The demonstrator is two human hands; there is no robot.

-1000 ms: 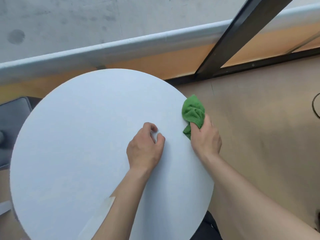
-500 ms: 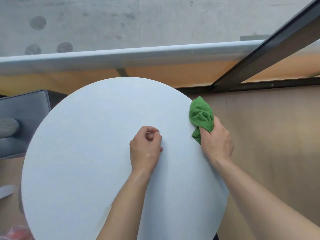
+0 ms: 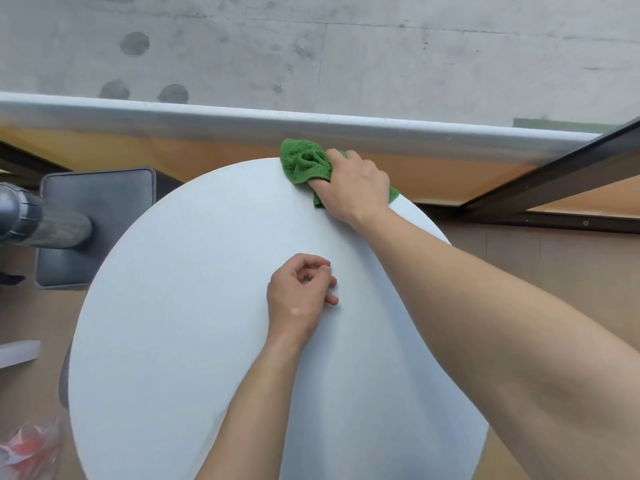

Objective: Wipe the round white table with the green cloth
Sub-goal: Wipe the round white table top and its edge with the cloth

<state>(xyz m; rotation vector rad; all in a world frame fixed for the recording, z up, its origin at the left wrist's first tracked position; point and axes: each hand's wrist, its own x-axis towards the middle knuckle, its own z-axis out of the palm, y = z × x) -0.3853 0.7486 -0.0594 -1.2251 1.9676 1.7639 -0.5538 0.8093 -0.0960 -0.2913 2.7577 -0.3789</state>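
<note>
Green cloth (image 3: 304, 161) sits at the far rim of the round white table (image 3: 180, 306), bunched under my right hand (image 3: 356, 185). My right hand is closed on it: fingers curled into the folds, palm pressing part of it to the tabletop. A lobe of the cloth bulges out past my knuckles and overhangs the rim; a small corner shows on the other side of the hand.

Handling, as I judge it: cloth is soft terry, light, limp, no stiffness of its own. It will go wherever the palm pushes and bunch if dragged by one corner. Best held as now, wadded in the fist with the palm flat on top, so pressure spreads. The tabletop looks smooth and hard, so the cloth should slide easily. The table could rock on its base, I suspect.

My left hand (image 3: 298, 296) rests near the table's centre, fingers loosely curled under, holding nothing; probably steadying.

Count: one cloth, one table, two hands. Beside the table: one dark cushioned seat (image 3: 97, 216) on the left.
</note>
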